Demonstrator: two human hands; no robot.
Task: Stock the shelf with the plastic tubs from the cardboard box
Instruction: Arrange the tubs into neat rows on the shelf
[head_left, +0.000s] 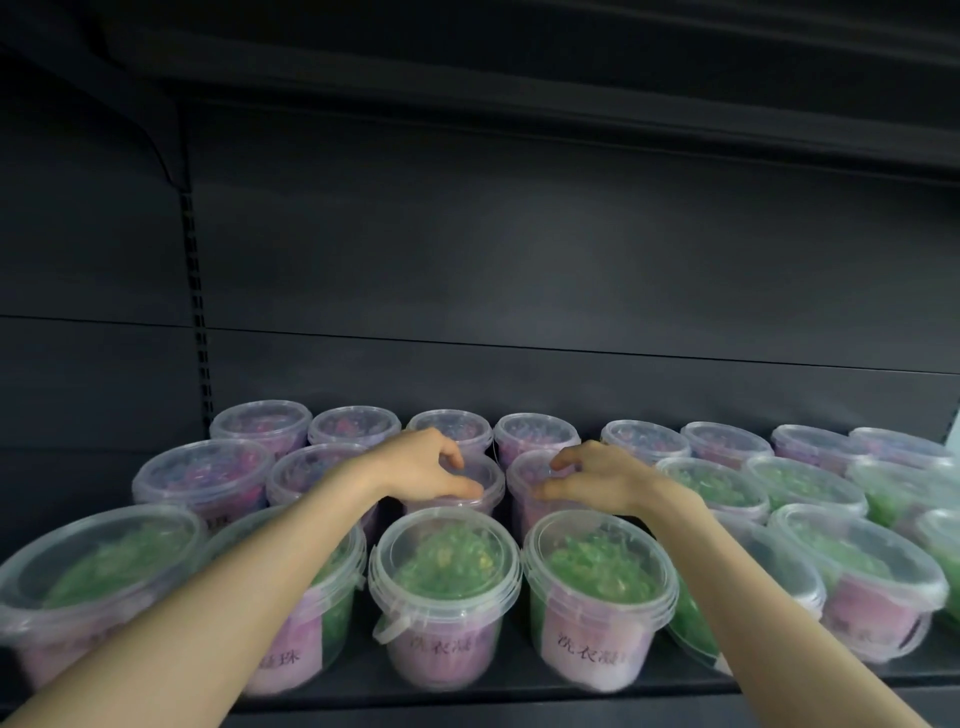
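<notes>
Several clear plastic tubs with lids stand in rows on a dark shelf. The back tubs hold pink and purple beads, the front and right ones green beads. My left hand reaches over the front row and curls round the lid of a pink tub in the middle row. My right hand grips the lid of the neighbouring pink tub in the same way. Two green tubs with pink labels stand just in front of my hands. The cardboard box is out of view.
The shelf's dark back panel rises behind the tubs, with a slotted upright at the left. Another dark shelf hangs overhead. Tubs stand close together across the whole width, up to the front edge.
</notes>
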